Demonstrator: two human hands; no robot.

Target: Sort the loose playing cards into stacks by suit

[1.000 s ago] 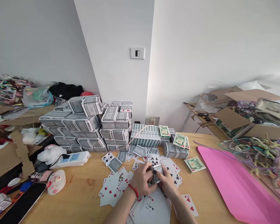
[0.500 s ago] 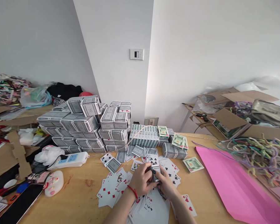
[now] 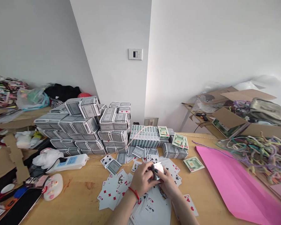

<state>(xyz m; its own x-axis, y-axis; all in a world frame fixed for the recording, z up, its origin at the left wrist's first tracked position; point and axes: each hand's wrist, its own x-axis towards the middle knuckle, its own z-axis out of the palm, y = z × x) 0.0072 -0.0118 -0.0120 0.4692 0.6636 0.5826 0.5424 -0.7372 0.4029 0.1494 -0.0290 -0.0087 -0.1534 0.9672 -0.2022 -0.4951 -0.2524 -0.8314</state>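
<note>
Over the loose cards at the table's front, my left hand and my right hand both grip a small block of playing cards. Its upper face looks pale, and my right thumb presses on it. Fingers hide most of the block. Face-up playing cards fan out to the left, and more cards lie beneath my wrists. A five of hearts rests by my right forearm. Behind my hands, patterned blocks made of cards are piled high. Green card boxes sit at the right.
A row of green-edged boxes stands against the wall side. Pink paper covers the right. At left lie a power strip, a white rounded case and a phone. Cardboard boxes and tangled cords are far right.
The block between my hands has turned, so a pale face now shows on top. My right thumb has shifted over it. The camera view has moved slightly.
</note>
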